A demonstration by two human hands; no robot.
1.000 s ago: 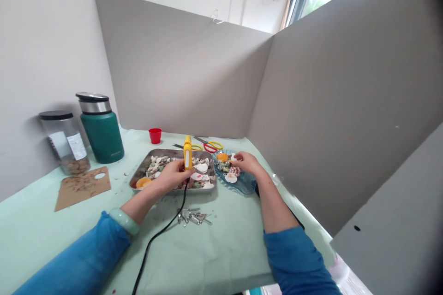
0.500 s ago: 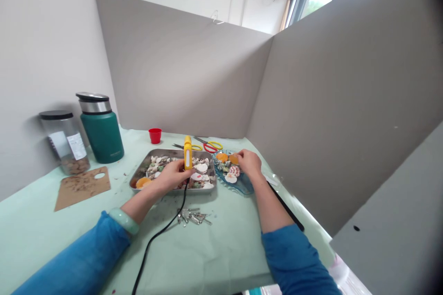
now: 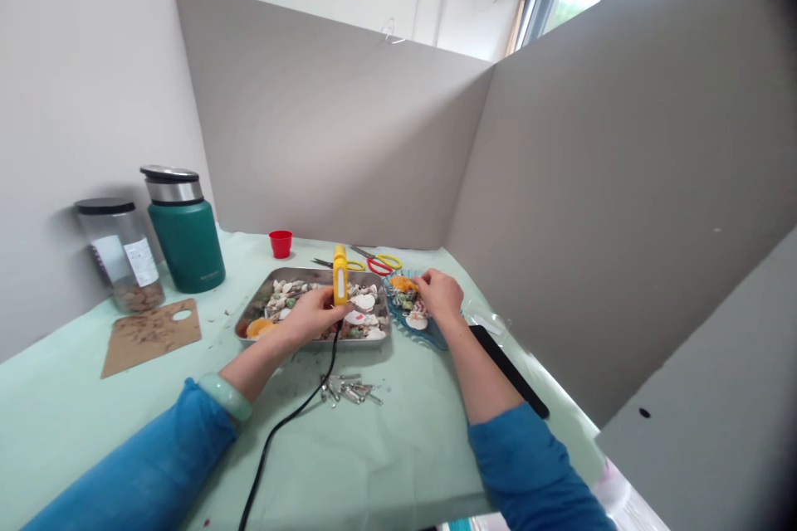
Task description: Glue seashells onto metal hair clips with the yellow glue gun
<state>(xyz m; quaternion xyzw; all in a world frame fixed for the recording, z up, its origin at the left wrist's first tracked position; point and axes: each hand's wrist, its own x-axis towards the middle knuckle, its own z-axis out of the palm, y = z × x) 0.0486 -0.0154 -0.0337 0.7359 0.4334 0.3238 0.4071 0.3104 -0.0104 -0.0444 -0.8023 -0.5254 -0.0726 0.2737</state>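
My left hand point(image 3: 316, 315) is wrapped round a yellow glue gun point(image 3: 339, 275) with a black cord point(image 3: 292, 415), held upright above the metal tray point(image 3: 246, 333). White, green and orange shells point(image 3: 364, 301) fill that tray. To its right, my right hand point(image 3: 439, 295) is over a blue glass dish point(image 3: 429, 338), its fingers pinched at an orange shell point(image 3: 403, 284). The fingertips partly cover the shell. A white shell point(image 3: 416, 321) and several small decorated pieces also lie in the dish.
Metal hair clips point(image 3: 350, 389) lie in front of the tray. Behind it are scissors point(image 3: 384, 263) and a red cup point(image 3: 281, 244). A green flask point(image 3: 187, 245), a clear jar point(image 3: 121, 257) and a brown board point(image 3: 153, 338) stand left. A black strip point(image 3: 510, 373) lies right, beside grey panels.
My right hand has shifted slightly left over the dish, bringing the orange shell at its fingertips closer to the other orange piece. My left hand keeps the glue gun almost still.
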